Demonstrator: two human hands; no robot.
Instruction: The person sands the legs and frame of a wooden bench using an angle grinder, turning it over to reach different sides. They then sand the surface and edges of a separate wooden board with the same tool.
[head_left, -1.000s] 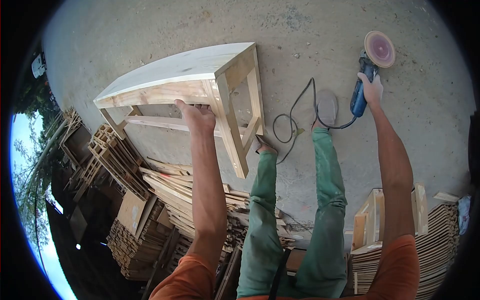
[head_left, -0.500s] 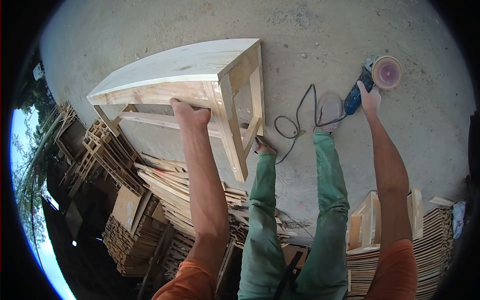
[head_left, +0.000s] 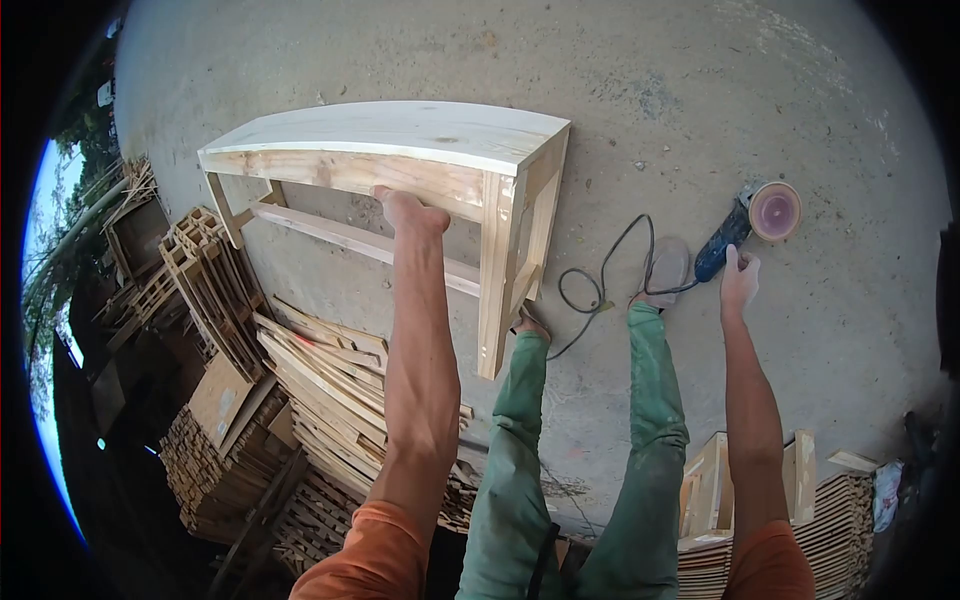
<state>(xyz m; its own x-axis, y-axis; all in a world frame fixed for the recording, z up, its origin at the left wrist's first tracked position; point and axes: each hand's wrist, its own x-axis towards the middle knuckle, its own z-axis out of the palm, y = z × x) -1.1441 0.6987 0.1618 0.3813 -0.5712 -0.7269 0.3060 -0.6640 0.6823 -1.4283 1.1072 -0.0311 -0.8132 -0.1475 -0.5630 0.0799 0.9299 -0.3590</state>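
Note:
A wooden bench [head_left: 400,135] with a pale, curved top stands on the concrete floor, tilted in my view. My left hand [head_left: 412,214] grips the lower edge of its front rail, the fingers going behind the board. To the right lies a blue angle grinder [head_left: 722,248] with a round pinkish disc [head_left: 775,212] facing up. Just below the grinder's body is my right hand [head_left: 740,280], its fingers loosely bent and a small gap between thumb and fingertips. It appears off the tool. A dark cord [head_left: 603,270] runs from the grinder's end, looping across the floor.
Stacks of cut wood strips [head_left: 320,390] and wooden frames [head_left: 205,285] fill the lower left. Another wooden piece [head_left: 705,490] and curved slats [head_left: 835,525] lie at lower right. My feet [head_left: 668,265] stand between bench and grinder, close to the cord.
My right hand has come off the grinder's body and drawn back slightly towards me. The left hand keeps its hold on the bench rail. The whole view has shifted a little.

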